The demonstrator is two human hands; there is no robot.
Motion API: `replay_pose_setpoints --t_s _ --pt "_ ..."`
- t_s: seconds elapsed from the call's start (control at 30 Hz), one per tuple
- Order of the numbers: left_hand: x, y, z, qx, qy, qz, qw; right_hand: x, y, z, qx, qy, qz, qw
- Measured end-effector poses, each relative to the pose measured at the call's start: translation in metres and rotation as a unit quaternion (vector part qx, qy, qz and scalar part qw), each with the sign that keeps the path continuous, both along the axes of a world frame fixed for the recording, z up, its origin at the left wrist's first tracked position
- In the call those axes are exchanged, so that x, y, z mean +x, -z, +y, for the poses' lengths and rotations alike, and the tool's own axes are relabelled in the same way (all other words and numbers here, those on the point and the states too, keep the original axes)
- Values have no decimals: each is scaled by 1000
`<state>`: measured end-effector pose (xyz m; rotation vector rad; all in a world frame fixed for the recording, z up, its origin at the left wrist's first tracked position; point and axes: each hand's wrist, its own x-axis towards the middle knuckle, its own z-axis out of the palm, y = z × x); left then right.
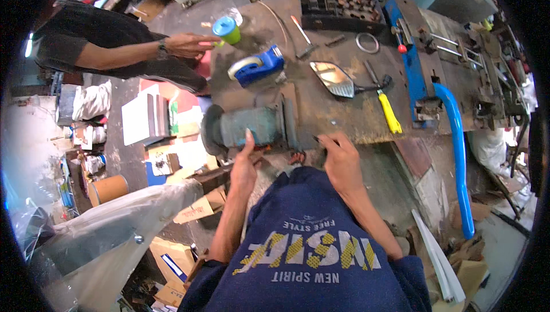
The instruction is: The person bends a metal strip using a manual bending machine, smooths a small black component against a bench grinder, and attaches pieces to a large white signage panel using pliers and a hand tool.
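A green bench grinder (pixel 249 126) with a dark wheel at each end sits at the bench's near edge. My left hand (pixel 244 170) is against its near side, thumb stretched up along the body; the other fingers are partly hidden but look loose, gripping nothing visible. Just right of the right-hand wheel (pixel 288 123), my right hand (pixel 342 156) is closed in a pinch near the bench edge. A tiny dark piece shows at its fingertips, too small to name.
Beyond the grinder lie a blue tape dispenser (pixel 258 66), a mirror (pixel 333 79), a yellow-handled cutter (pixel 389 113) and a hammer (pixel 303 40). A blue machine with a long blue lever (pixel 458 157) stands right. At the left, another person's hand (pixel 186 44) reaches toward a green cup (pixel 227 30).
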<state>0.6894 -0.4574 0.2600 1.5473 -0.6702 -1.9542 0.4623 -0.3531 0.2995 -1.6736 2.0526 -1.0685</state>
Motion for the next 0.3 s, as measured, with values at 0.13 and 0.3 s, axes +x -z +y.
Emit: replay_pose_setpoints --t_s 0.13,0.3 --pt "-10 10 9 -6 -28 5 1000 4 2 10 66 -6 59 996" --pt "-3 -15 -3 4 50 20 999 19 17 -3 22 -55 66 996"
